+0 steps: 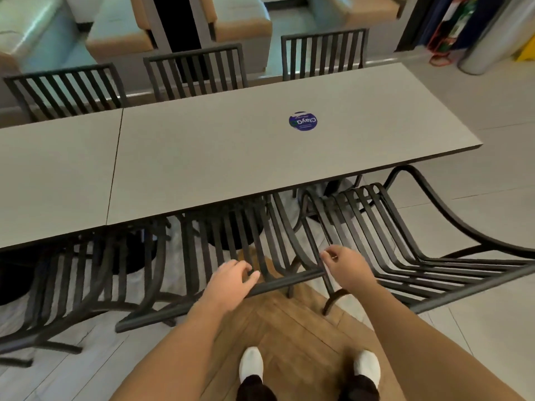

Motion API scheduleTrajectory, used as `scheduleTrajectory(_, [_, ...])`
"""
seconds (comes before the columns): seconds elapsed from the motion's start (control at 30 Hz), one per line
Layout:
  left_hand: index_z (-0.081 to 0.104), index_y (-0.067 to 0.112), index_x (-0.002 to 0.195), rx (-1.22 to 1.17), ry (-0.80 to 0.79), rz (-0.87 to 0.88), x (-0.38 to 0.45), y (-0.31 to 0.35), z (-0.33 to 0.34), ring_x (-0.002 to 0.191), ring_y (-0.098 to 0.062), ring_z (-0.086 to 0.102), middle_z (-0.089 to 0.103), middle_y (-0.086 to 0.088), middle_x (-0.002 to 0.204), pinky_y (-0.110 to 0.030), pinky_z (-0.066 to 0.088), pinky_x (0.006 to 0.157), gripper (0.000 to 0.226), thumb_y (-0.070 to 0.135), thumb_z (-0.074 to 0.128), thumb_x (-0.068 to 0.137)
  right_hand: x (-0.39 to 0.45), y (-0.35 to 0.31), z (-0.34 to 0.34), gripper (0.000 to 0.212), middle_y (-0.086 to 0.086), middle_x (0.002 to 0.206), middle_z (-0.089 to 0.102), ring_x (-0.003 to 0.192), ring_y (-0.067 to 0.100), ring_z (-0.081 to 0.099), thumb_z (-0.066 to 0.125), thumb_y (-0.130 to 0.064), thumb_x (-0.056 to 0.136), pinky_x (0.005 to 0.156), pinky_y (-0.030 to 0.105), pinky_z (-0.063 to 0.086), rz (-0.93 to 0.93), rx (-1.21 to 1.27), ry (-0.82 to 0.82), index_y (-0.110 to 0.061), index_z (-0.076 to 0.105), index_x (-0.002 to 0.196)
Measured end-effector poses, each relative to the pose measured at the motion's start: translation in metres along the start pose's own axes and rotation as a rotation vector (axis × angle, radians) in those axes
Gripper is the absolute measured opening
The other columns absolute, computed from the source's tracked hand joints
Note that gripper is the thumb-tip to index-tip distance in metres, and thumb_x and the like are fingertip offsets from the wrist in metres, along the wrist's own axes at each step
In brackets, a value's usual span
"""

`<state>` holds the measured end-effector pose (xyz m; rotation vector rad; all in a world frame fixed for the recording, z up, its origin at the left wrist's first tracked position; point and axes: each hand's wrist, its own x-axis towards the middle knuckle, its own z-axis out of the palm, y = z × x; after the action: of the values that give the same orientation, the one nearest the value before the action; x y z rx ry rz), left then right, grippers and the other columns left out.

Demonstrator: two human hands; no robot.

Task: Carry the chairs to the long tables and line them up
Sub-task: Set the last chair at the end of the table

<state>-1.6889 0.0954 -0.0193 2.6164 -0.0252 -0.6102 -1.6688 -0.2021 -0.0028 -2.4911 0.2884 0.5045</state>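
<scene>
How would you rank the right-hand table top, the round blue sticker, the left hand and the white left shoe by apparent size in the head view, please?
1. right-hand table top
2. left hand
3. white left shoe, looking close to the hand, so that order is unsure
4. round blue sticker

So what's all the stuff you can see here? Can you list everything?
Long tables: two, grey, pushed end to end across the middle.
Round sticker: one, blue, on the right table.
Far chairs: three, black slatted, lined up behind the tables.
Near chairs: three, black slatted, on this side; the rightmost sits angled outward.
Booth seats: several, tan and pale green, at the back.
Shoes: two, white, on the wooden floor.
Left hand: on the middle near chair's top rail.
Right hand: at that rail's right end.
</scene>
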Motion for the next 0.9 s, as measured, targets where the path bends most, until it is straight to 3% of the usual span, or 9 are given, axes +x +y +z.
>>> scheduleTrajectory(0.2, [0.066, 0.029, 0.118, -0.059, 0.032, 0.073, 0.016, 0.136, 0.043, 0.102, -0.011, 0.059, 0.061, 0.010, 0.106, -0.035, 0.052, 0.091, 0.034, 0.052, 0.047, 0.103, 0.007, 0.111, -0.070, 0.030, -0.006, 0.093, 0.070, 0.087, 0.014, 0.065, 0.048, -0.046, 0.104, 0.082, 0.040, 0.058, -0.017, -0.104, -0.048, -0.024, 0.066, 0.112])
scheduleTrajectory(0.3, [0.065, 0.028, 0.123, -0.072, -0.006, 0.063, 0.013, 0.193, 0.077, 0.104, -0.011, 0.058, 0.061, 0.008, 0.111, -0.031, 0.049, 0.091, 0.037, 0.053, 0.047, 0.104, 0.009, 0.162, -0.104, 0.029, -0.003, 0.093, 0.069, 0.087, 0.017, 0.064, 0.049, -0.044, 0.105, 0.081, 0.036, 0.055, -0.033, -0.166, -0.101, -0.023, 0.066, 0.113])
scheduleTrajectory(0.43, [0.064, 0.025, 0.127, -0.089, -0.071, 0.060, 0.010, 0.251, 0.115, 0.109, -0.017, 0.059, 0.062, 0.004, 0.117, -0.036, 0.050, 0.096, 0.042, 0.055, 0.048, 0.103, 0.014, 0.217, -0.138, 0.032, -0.001, 0.091, 0.069, 0.085, 0.020, 0.063, 0.048, -0.045, 0.103, 0.080, 0.039, 0.055, -0.017, -0.232, -0.133, -0.021, 0.068, 0.106])
scheduleTrajectory(0.57, [0.064, 0.026, 0.127, -0.079, -0.110, 0.071, 0.008, 0.286, 0.138, 0.103, -0.015, 0.061, 0.064, 0.003, 0.115, -0.038, 0.053, 0.093, 0.043, 0.056, 0.048, 0.102, 0.015, 0.248, -0.154, 0.028, -0.002, 0.090, 0.068, 0.084, 0.018, 0.063, 0.051, -0.047, 0.102, 0.076, 0.036, 0.053, -0.011, -0.260, -0.181, -0.023, 0.065, 0.103])
scheduleTrajectory(0.67, [0.064, 0.026, 0.126, -0.076, -0.117, 0.074, 0.014, 0.301, 0.149, 0.100, -0.013, 0.062, 0.064, 0.004, 0.114, -0.036, 0.055, 0.090, 0.041, 0.055, 0.049, 0.102, 0.013, 0.263, -0.159, 0.031, 0.000, 0.102, 0.072, 0.093, 0.020, 0.065, 0.051, -0.045, 0.103, 0.085, 0.038, 0.055, -0.001, -0.260, -0.194, -0.022, 0.067, 0.116])
scheduleTrajectory(0.8, [0.065, 0.023, 0.124, -0.070, -0.169, 0.133, 0.024, 0.320, 0.158, 0.096, -0.012, 0.061, 0.063, 0.002, 0.111, -0.029, 0.053, 0.085, 0.036, 0.049, 0.051, 0.103, 0.007, 0.277, -0.161, 0.034, -0.004, 0.092, 0.070, 0.086, 0.015, 0.065, 0.051, -0.050, 0.102, 0.079, 0.035, 0.055, 0.035, -0.244, -0.178, -0.022, 0.068, 0.112])
scheduleTrajectory(0.9, [0.065, 0.023, 0.127, -0.059, -0.190, 0.171, 0.034, 0.334, 0.163, 0.094, -0.011, 0.062, 0.066, 0.002, 0.112, -0.026, 0.050, 0.080, 0.039, 0.051, 0.050, 0.103, 0.005, 0.289, -0.166, 0.035, -0.003, 0.109, 0.071, 0.099, 0.018, 0.064, 0.051, -0.049, 0.102, 0.084, 0.034, 0.052, 0.026, -0.256, -0.177, -0.023, 0.066, 0.120])
